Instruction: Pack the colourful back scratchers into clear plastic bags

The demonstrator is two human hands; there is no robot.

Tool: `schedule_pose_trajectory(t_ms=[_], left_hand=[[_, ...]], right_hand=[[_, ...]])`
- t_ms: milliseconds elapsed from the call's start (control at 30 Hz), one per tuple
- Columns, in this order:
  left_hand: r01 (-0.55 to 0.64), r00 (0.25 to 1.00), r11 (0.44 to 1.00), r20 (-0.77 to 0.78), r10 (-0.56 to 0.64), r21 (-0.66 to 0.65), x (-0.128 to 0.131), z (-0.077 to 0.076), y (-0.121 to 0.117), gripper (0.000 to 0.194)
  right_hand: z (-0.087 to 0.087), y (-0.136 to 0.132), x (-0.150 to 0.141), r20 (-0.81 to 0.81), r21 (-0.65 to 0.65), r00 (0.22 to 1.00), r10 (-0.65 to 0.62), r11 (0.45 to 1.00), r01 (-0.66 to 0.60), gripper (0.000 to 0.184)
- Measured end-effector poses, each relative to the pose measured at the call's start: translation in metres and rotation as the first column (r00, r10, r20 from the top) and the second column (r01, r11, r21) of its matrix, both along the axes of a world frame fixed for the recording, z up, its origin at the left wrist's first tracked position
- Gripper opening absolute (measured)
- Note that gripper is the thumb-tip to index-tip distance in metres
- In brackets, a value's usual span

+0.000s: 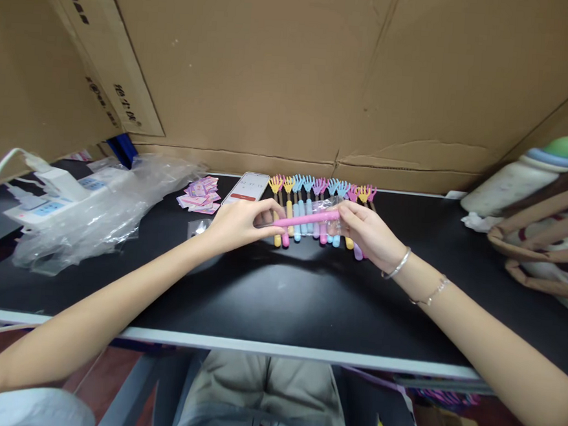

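Between my two hands a pink back scratcher (307, 220) lies almost level, raised above the black table; its claw end is hidden. My left hand (249, 220) pinches its left end between thumb and fingers. At its other end, my right hand (361, 223) is closed on the handle. Clear plastic (324, 207) shows by the right fingers; I cannot tell whether it wraps the handle. Just behind lies a row of several back scratchers (308, 183) in yellow, blue, pink and purple, claws pointing away from me and handles partly covered by my hands.
Left of the row are a phone (248, 186) showing a timer and a pile of pink printed cards (200, 194). Clear plastic bags (93, 225) partly cover a white power strip (64, 197). At right stand a white bottle (507, 180) and a tan-handled bag (530, 237). Cardboard (293, 77) walls the back.
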State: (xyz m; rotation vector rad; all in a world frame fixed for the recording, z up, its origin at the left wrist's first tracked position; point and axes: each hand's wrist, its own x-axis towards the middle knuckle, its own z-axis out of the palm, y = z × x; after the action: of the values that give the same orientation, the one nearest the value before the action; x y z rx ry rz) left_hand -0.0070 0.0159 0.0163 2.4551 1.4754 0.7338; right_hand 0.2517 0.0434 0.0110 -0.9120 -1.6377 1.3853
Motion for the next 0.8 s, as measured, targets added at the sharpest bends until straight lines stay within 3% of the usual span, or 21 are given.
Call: schedule_pose_trajectory(t_ms=[133,300,467,633,800], left_hand=[[0.101,0.994,0.975,0.052,-0.092,-0.198,-0.009,0.003,0.007,0.038],[0.301,0.954,0.816,0.160,-0.255,-0.494,-0.020,0.004,0.015,0.038],[0.380,0.925,0.718,0.239,-0.295,-0.584,-0.030,0.002,0.022,0.033],[0.374,0.927,0.754,0.242,-0.287,-0.540,-0.038,0.001,0.029,0.035],[0.321,0.947,0.797,0.194,-0.256,-0.511,-0.041,0.003,0.029,0.038]], right_hand=[[0.001,0.006,0.006,-0.037,-0.034,0.996,-0.081,0.996,0.080,0.036],[0.000,0.016,0.016,-0.051,-0.063,0.987,-0.153,0.987,0.150,0.033],[0.000,0.022,0.021,-0.099,-0.114,0.975,-0.199,0.976,0.188,0.033],[0.003,0.023,0.024,-0.129,-0.122,0.973,-0.194,0.976,0.179,0.028],[0.006,0.025,0.028,-0.017,-0.152,0.981,-0.194,0.970,0.189,0.027]])
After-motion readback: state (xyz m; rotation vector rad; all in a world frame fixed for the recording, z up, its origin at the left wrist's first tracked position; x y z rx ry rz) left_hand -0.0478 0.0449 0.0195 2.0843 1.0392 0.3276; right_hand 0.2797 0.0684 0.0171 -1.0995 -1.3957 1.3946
